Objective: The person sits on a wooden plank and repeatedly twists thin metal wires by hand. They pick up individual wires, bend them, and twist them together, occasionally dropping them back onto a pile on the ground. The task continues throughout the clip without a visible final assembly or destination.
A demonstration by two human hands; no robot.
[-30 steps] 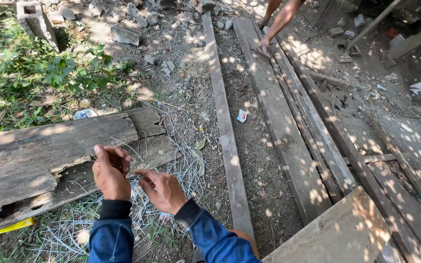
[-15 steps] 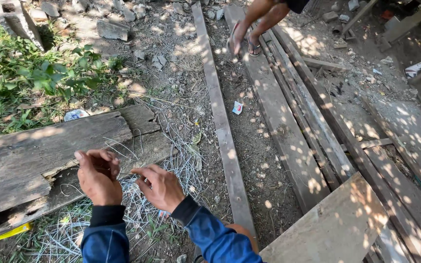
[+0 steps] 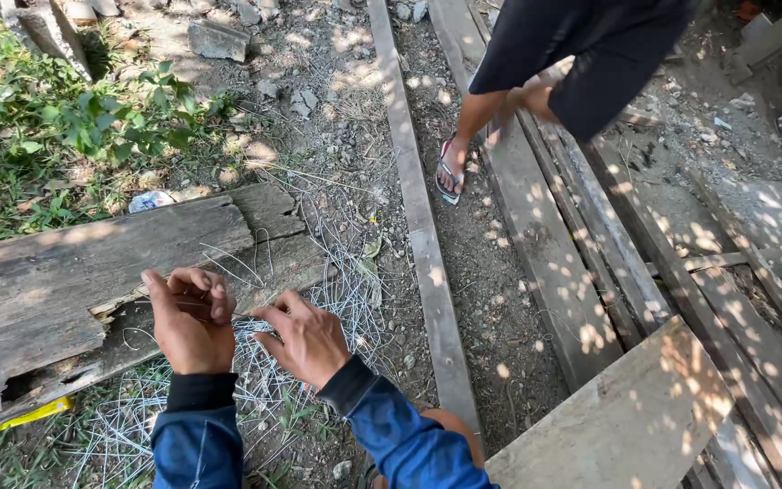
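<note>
Head view: our left hand [image 3: 190, 319] and right hand [image 3: 305, 337] pinch 1 thin tie wire [image 3: 244, 313] over the weathered plank [image 3: 92, 272]; we'd best keep it taut, drawing evenly.

Free room: bare dirt strip [image 3: 491, 263] right of long plank [image 3: 423, 244], open near-to-far. Blocked left by weathered board [image 3: 74, 281]; wire tangle [image 3: 319, 299] clutters ground near hands. Far right: another person's leg [image 3: 463, 136] stands in strip.

Dirt ground [image 3: 491, 272]: weathered plank [image 3: 92, 281], wire tangle [image 3: 319, 299], long boards [image 3: 536, 226], rubble [image 3: 219, 41].
</note>
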